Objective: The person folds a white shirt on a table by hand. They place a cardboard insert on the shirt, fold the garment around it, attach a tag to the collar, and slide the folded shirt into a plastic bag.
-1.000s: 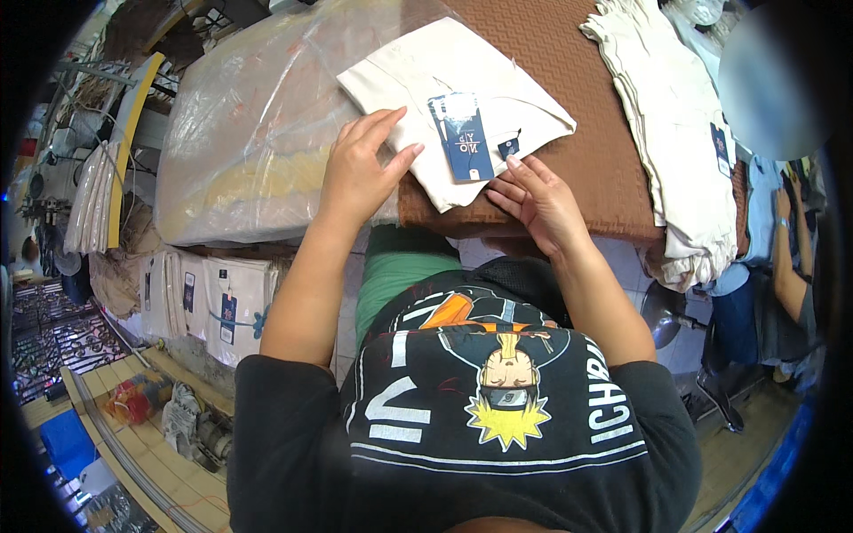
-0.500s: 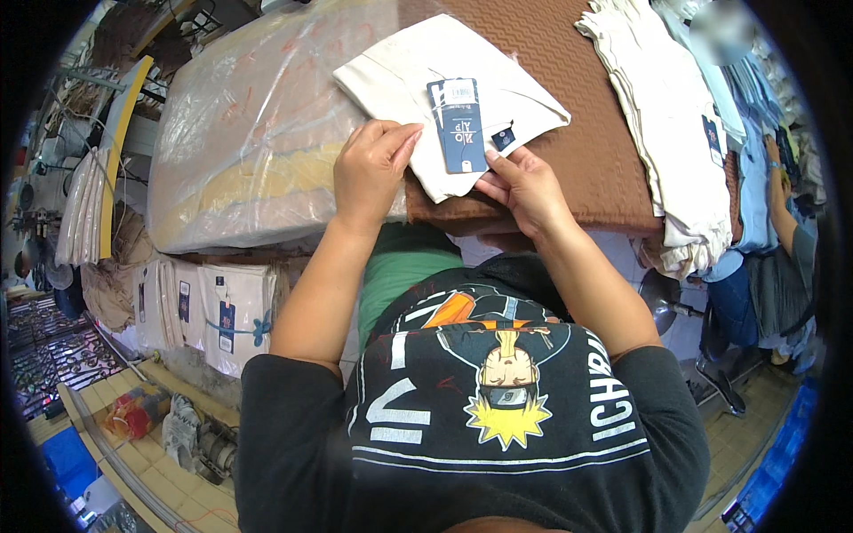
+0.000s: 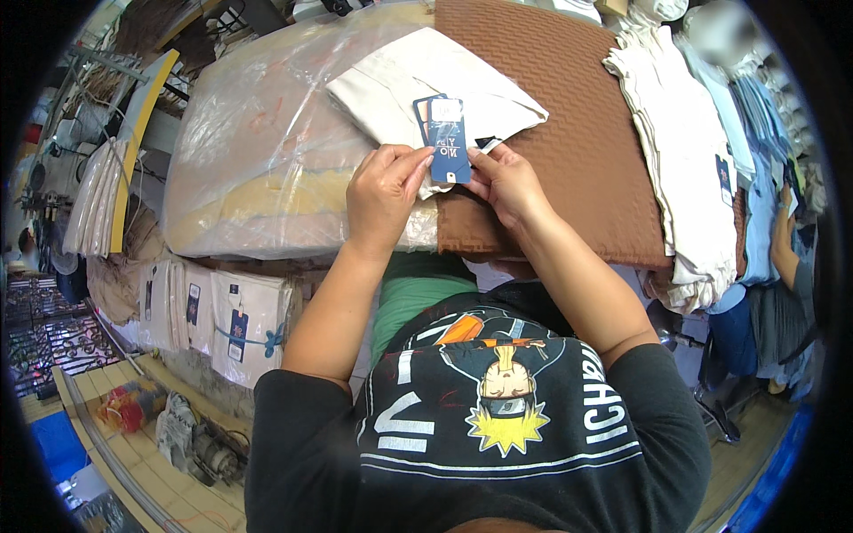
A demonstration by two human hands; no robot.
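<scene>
A folded cream garment (image 3: 382, 84), perhaps trousers, lies across the plastic-wrapped and brown parts of the padded surface. On top of it is a dark blue hang tag (image 3: 450, 147) with a pale upper panel, a second tag partly hidden behind it. My left hand (image 3: 384, 195) pinches at the tag's left edge, thumb and forefinger together. At its right edge is my right hand (image 3: 508, 185), thumb on top and fingers curled below; whether it also grips the cloth is hidden. A small dark label (image 3: 486, 142) shows beside my right fingers.
Clear plastic (image 3: 258, 133) covers the padded surface's left half; brown quilted fabric (image 3: 569, 133) covers the right. Cream garments (image 3: 680, 160) are piled at the right edge. Lower left, a tied bundle of tagged garments (image 3: 253, 311) stands. Another person's arm (image 3: 784, 240) shows far right.
My left hand has moved right to the tag, and my right hand has come in against its other edge. The tag sits lower on the garment, and a second tag shows behind it.
</scene>
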